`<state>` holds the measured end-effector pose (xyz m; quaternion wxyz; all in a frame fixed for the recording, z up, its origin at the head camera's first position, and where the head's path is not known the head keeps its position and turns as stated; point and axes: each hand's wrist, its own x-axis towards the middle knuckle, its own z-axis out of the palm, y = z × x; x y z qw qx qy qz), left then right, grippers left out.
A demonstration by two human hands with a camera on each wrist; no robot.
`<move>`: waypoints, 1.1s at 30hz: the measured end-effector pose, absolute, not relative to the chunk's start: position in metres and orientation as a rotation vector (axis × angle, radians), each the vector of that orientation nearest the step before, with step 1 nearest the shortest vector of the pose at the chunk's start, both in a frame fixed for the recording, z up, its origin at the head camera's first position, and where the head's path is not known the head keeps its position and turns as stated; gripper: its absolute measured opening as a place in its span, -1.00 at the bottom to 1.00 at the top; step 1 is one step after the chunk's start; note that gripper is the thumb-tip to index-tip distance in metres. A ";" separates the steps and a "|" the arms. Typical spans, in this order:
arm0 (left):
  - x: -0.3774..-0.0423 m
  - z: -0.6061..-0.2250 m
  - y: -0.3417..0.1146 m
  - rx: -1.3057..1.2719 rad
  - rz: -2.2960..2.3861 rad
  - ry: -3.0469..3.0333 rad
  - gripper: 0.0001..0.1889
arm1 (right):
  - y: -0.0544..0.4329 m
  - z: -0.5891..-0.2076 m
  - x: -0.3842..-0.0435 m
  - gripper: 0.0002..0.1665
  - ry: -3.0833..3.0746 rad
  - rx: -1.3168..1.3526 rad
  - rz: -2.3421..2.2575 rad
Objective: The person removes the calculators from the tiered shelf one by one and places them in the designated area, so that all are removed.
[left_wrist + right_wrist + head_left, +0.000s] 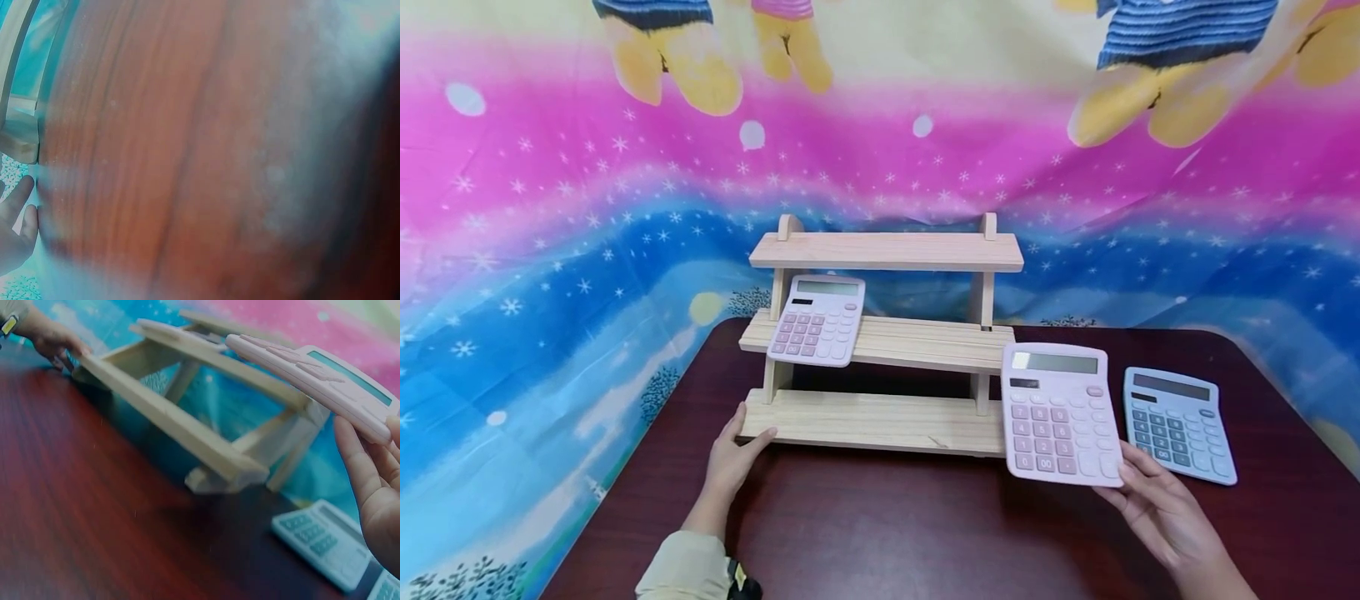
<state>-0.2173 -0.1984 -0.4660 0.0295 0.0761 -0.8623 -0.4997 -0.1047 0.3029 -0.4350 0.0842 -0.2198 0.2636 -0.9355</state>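
My right hand (1165, 508) grips a pink calculator (1060, 417) by its lower right corner, keys facing me. The calculator is held in front of the right end of a three-tier wooden display shelf (880, 421) and hides part of it. In the right wrist view, the lifted calculator (312, 378) shows edge-on, apart from the shelf. At the bottom tier's left end, my left hand (730, 462) holds the corner, thumb along the front edge. Another pink calculator (820, 321) leans on the middle tier's left side. The left wrist view shows fingertips (25, 187) beside the wood.
A blue calculator (1180, 425) lies on the dark red-brown table (880, 525), right of the shelf. At the lower right of the right wrist view, part of another keyed device (387, 589) shows. A patterned cloth (880, 158) hangs behind the table.
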 end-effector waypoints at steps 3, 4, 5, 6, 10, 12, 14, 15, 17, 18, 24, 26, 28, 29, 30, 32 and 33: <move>-0.216 -0.467 -0.198 0.248 -1.552 -2.657 -0.12 | 0.310 -0.442 -0.099 -0.42 0.763 -0.612 -2.805; -0.216 -0.468 -0.198 0.253 -1.554 -2.657 -0.11 | 0.313 -0.444 -0.097 -0.42 0.762 -0.597 -2.806; -0.215 -0.468 -0.198 0.258 -1.559 -2.656 -0.11 | 0.315 -0.446 -0.095 -0.42 0.758 -0.583 -2.804; -0.215 -0.468 -0.198 0.261 -1.563 -2.656 -0.11 | 0.317 -0.447 -0.092 -0.42 0.765 -0.560 -2.801; -0.215 -0.467 -0.198 0.254 -1.565 -2.651 -0.12 | 0.323 -0.457 -0.084 -0.41 0.787 -0.499 -2.778; -0.215 -0.467 -0.198 0.248 -1.564 -2.650 -0.12 | 0.325 -0.463 -0.080 -0.41 0.815 -0.460 -2.771; -0.215 -0.466 -0.198 0.245 -1.562 -2.649 -0.12 | 0.326 -0.468 -0.077 -0.42 0.860 -0.418 -2.770; -0.216 -0.466 -0.198 0.245 -1.561 -2.649 -0.12 | 0.327 -0.471 -0.076 -0.43 0.885 -0.391 -2.767; -0.216 -0.466 -0.198 0.248 -1.557 -2.649 -0.12 | 0.329 -0.474 -0.073 -0.44 0.937 -0.328 -2.761; -0.216 -0.466 -0.198 0.247 -1.557 -2.649 -0.12 | 0.329 -0.475 -0.071 -0.45 0.955 -0.304 -2.755; -0.218 -0.465 -0.198 0.240 -1.550 -2.653 -0.13 | 0.335 -0.483 -0.066 -0.46 0.994 -0.248 -2.710; -0.218 -0.465 -0.198 0.236 -1.549 -2.651 -0.13 | 0.337 -0.486 -0.064 -0.46 1.001 -0.249 -2.696; -0.219 -0.464 -0.198 0.234 -1.546 -2.652 -0.13 | 0.338 -0.489 -0.062 -0.46 1.005 -0.237 -2.689; -0.219 -0.464 -0.198 0.235 -1.546 -2.652 -0.13 | 0.338 -0.490 -0.061 -0.47 1.007 -0.218 -2.690; -0.219 -0.465 -0.198 0.237 -1.549 -2.653 -0.12 | 0.339 -0.492 -0.059 -0.48 1.018 -0.194 -2.690; -0.219 -0.465 -0.198 0.241 -1.550 -2.653 -0.12 | 0.339 -0.493 -0.057 -0.52 1.043 -0.112 -2.691; -0.219 -0.465 -0.198 0.243 -1.550 -2.654 -0.12 | 0.340 -0.494 -0.056 -0.53 1.051 -0.085 -2.692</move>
